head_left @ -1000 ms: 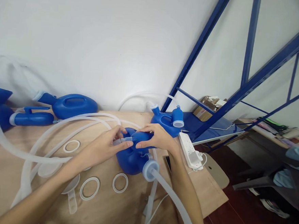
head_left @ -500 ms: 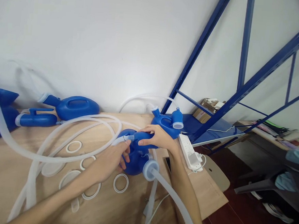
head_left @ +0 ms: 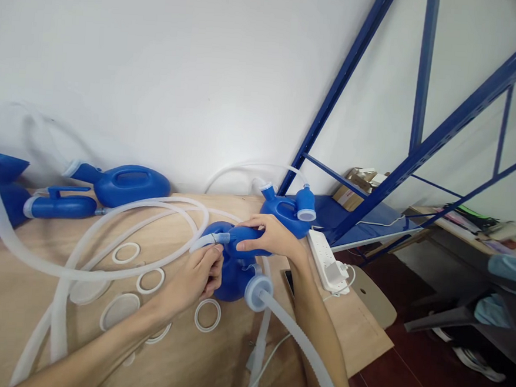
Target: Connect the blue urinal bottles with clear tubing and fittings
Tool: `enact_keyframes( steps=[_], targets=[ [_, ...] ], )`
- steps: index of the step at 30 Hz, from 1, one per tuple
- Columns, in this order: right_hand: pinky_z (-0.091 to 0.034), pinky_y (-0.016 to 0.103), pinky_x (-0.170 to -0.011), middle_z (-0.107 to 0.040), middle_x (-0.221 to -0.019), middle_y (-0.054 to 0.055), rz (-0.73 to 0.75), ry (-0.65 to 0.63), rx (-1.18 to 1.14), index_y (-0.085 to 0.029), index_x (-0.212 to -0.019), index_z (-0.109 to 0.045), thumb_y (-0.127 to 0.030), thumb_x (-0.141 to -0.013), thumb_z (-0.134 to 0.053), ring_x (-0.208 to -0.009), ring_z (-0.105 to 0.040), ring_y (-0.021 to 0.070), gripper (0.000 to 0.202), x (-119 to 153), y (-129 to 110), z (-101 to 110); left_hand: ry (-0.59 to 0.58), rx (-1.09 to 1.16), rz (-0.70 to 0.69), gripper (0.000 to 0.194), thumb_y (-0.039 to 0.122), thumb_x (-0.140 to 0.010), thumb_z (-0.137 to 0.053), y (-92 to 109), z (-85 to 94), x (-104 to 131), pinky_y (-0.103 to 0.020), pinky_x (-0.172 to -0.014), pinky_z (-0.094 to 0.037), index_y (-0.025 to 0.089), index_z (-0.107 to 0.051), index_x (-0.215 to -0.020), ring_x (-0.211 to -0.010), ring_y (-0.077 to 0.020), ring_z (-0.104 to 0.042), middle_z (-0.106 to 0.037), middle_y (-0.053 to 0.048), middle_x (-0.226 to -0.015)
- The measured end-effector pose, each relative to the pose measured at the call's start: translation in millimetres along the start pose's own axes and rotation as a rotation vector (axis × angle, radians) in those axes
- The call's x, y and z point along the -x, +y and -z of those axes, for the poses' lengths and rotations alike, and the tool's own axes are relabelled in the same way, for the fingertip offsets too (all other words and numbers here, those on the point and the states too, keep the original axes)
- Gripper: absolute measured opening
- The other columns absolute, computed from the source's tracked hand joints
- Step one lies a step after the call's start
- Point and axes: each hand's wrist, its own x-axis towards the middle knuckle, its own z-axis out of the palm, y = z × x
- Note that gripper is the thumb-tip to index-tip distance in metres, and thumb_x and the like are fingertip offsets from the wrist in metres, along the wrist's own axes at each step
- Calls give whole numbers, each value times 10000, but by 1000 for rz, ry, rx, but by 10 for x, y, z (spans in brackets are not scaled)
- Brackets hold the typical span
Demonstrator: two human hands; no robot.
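Observation:
My right hand [head_left: 272,239] is wrapped over a small blue bottle [head_left: 246,247], whose narrow end points left into a clear tube [head_left: 219,238]. Just under that tube end, my left hand [head_left: 202,272] is closed in a pinch by a thin tie around the tube; what its fingertips grip is too small to tell. Beneath both hands lies a larger blue bottle [head_left: 229,280]. A translucent cap [head_left: 259,292] with a ribbed hose [head_left: 301,338] sits on its neck, facing the lower right.
White rings [head_left: 207,315] and translucent discs [head_left: 120,312] lie on the wooden table [head_left: 176,353]. More blue bottles [head_left: 132,186] and looped hoses stand left. A power strip [head_left: 326,260] and blue rack [head_left: 335,98] are at right.
My left hand has drawn its fingers together and shifted slightly left and down from the tube end. My right hand keeps its hold on the small bottle.

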Motion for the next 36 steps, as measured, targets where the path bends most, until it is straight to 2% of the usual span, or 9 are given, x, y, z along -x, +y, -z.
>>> enact_keyframes(
  steps=[5,12,15,19,23,28,32,34,36],
  targets=[
    [-457,293,-810,-754,-950,12,1,-16,8,-269,-1117,-827,-618,-729,-869,-924,-672,216,524,17,-69,31,-51,-31,123,471,589,-806,-584,132,-4,-7,-166,-377,-209,215,-338,-660,-406,-33,-300,-304,96,-551],
    [-416,272,-728,-704,-912,14,-3,-3,74,-256,-1138,-824,-642,-674,-895,-871,-641,196,608,22,-86,53,-73,40,255,428,503,-778,-629,331,0,18,-142,-344,-102,220,-321,-689,-399,-25,-212,-277,106,-558],
    [-467,292,-785,-736,-946,22,3,-6,4,-245,-1144,-824,-621,-729,-864,-903,-678,217,562,-2,-38,48,-8,128,230,510,574,-764,-693,299,-43,33,-137,-326,-150,222,-329,-703,-390,-32,-269,-288,107,-561],
    [-521,356,-939,-786,-1097,48,-2,-4,-100,-227,-1167,-814,-553,-769,-849,-1036,-723,271,516,-12,12,54,51,156,212,579,659,-707,-755,222,-80,49,-163,-314,-271,222,-375,-712,-380,-67,-383,-345,101,-530],
    [-492,416,-1091,-755,-1298,71,43,-67,-142,-234,-1263,-771,-564,-859,-761,-1231,-682,304,521,-2,3,65,18,100,206,529,663,-793,-674,175,-71,47,-194,-330,-359,214,-413,-689,-385,-95,-442,-404,79,-503],
    [-446,447,-1168,-660,-1460,90,30,-110,-174,-230,-1404,-677,-624,-930,-655,-1334,-614,291,616,56,43,132,32,62,155,464,601,-849,-558,84,-43,4,-204,-332,-350,219,-381,-653,-393,-108,-453,-398,69,-511],
    [-393,453,-1219,-545,-1580,96,-46,-161,-153,-240,-1532,-553,-676,-977,-546,-1418,-538,287,705,232,152,308,81,-146,39,484,622,-883,-499,4,-28,-23,-234,-387,-392,216,-415,-633,-407,-113,-468,-439,53,-512],
    [-344,454,-1254,-507,-1614,84,-106,-183,-102,-260,-1559,-521,-674,-920,-646,-1479,-473,309,772,335,199,407,92,-286,-20,501,643,-920,-445,-15,-34,-22,-260,-441,-422,220,-438,-652,-435,-129,-495,-473,40,-520],
    [-361,465,-1239,-534,-1591,82,-172,-186,-46,-265,-1564,-516,-639,-853,-749,-1457,-490,334,837,408,230,479,137,-415,-104,486,624,-950,-422,-27,-44,-19,-282,-514,-437,222,-455,-679,-482,-142,-520,-496,33,-542]
  ],
)
